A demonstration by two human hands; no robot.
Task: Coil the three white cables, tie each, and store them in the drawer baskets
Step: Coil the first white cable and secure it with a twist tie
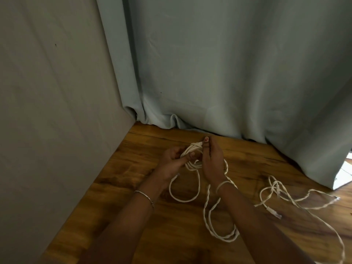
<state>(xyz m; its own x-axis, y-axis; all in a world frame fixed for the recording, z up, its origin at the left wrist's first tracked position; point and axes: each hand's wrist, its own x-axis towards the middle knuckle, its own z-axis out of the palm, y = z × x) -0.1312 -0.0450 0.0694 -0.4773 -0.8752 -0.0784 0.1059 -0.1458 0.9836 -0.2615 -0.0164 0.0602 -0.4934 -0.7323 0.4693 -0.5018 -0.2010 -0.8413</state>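
One white cable [192, 149] is mid-coil just above the counter [133, 187] — left hand [174, 159] grip curled round the bundle, right hand [212, 161] pinching its top strand — and the slack loops [225, 238] likely need winding in before tying.

The right hand [212, 161] covers the near side of the coil [192, 156], so its turns cannot be counted. Where the fingertips of the left hand [171, 159] end among the strands is too blurred to tell. Below the right hand, a twisted loop [204, 211] passes under the forearm and its path is lost there. To the right of both hands, the loose cable [276, 185] runs off the bottom edge (one cable or two, it cannot be told). Its plug [274, 213] is too small to identify. Both forearms are cut by the bottom edge. Far right of the hands, a bright gap [344, 174] beside the curtain [228, 73] shows nothing legible.
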